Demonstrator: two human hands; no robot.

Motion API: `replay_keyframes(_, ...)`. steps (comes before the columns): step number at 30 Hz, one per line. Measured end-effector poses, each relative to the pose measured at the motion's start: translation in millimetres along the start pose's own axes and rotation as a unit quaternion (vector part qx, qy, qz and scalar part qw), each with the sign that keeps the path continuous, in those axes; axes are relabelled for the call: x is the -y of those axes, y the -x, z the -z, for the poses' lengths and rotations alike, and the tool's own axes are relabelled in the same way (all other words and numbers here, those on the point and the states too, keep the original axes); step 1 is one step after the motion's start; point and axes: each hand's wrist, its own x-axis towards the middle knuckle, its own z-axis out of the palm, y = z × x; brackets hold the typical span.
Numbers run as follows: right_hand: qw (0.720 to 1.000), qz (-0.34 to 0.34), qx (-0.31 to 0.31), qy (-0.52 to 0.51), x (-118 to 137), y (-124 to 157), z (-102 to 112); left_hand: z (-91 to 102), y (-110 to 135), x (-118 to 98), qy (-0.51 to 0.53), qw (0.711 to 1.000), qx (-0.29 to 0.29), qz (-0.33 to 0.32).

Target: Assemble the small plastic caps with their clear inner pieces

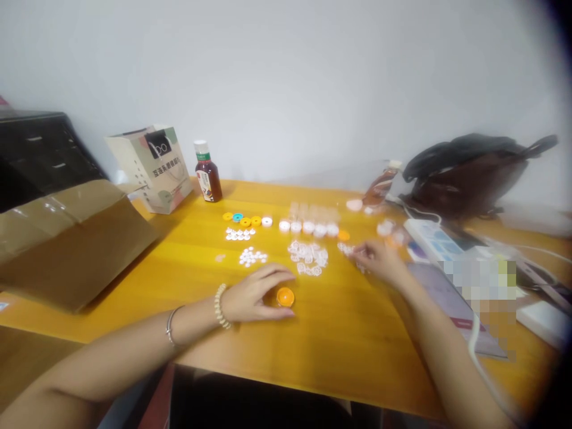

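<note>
My left hand (255, 293) rests on the yellow wooden table (339, 333), fingers curled round a small orange cap (285, 296). My right hand (379, 257) reaches forward with its fingers pinched at a scatter of small white pieces (347, 249); what it grips is too blurred to name. Between the hands lies a heap of white ring-shaped parts (308, 257). Further back stand a row of coloured caps (245, 220) and a row of white caps (308, 227). Two more small groups of white pieces (251, 257) lie at the left.
A cardboard box (67, 238) sits on the table's left, a paper bag (154, 167) and a dark drink bottle (208, 173) behind it. A dark bag (465, 173), a power strip (435, 238) with cables and papers crowd the right.
</note>
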Motion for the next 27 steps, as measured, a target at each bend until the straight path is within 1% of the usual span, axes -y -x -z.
replay_keyframes(1, 0.999, 0.003, 0.009, -0.044, 10.3, 4.9, 0.6, 1.2, -0.7, -1.0, 0.000, 1.000, -0.018, 0.004)
replay_keyframes(2, 0.995, 0.009, 0.034, -0.098, 21.9, 10.7, 0.1, 2.0, -1.3, -1.7, -0.003, 0.999, -0.034, 0.008)
replay_keyframes(4, 0.976, 0.031, 0.093, -0.195, 46.9, 24.0, -4.7, 2.5, -2.3, -2.1, -0.010, 0.998, -0.063, 0.017)
replay_keyframes(7, 0.948, 0.047, 0.145, -0.279, 78.5, 43.3, -21.2, 0.7, -3.0, -2.3, -0.008, 0.996, -0.089, 0.029)
replay_keyframes(9, 0.929, 0.051, 0.174, -0.323, 90.9, 52.7, -35.1, -1.7, -3.0, -3.2, 0.007, 0.994, -0.098, 0.042)
replay_keyframes(13, 0.895, 0.040, 0.176, -0.407, 99.7, 60.5, -55.6, -6.9, -3.2, -5.8, 0.067, 0.988, -0.106, 0.088)
replay_keyframes(16, 0.874, 0.010, 0.177, -0.453, 102.9, 59.4, -61.8, -9.5, -4.5, -5.6, 0.114, 0.976, -0.130, 0.136)
replay_keyframes(20, 0.845, -0.039, 0.158, -0.509, 109.4, 56.7, -68.5, -11.3, -6.3, 0.1, 0.175, 0.954, -0.162, 0.184)
replay_keyframes(21, 0.832, -0.057, 0.156, -0.530, 111.1, 56.9, -71.1, -11.8, -6.2, 2.0, 0.183, 0.948, -0.176, 0.191)
replay_keyframes(23, 0.795, -0.094, 0.162, -0.577, 113.8, 58.9, -76.8, -12.6, -5.7, 5.0, 0.182, 0.942, -0.202, 0.197)
replay_keyframes(25, 0.762, -0.124, 0.178, -0.610, 114.9, 62.6, -81.9, -13.0, -5.0, 5.8, 0.163, 0.943, -0.213, 0.195)
replay_keyframes(26, 0.754, -0.134, 0.183, -0.617, 114.6, 64.6, -83.6, -13.0, -4.8, 5.2, 0.151, 0.947, -0.210, 0.191)
replay_keyframes(27, 0.751, -0.140, 0.184, -0.618, 113.8, 66.3, -84.5, -12.8, -4.7, 4.3, 0.139, 0.952, -0.201, 0.185)
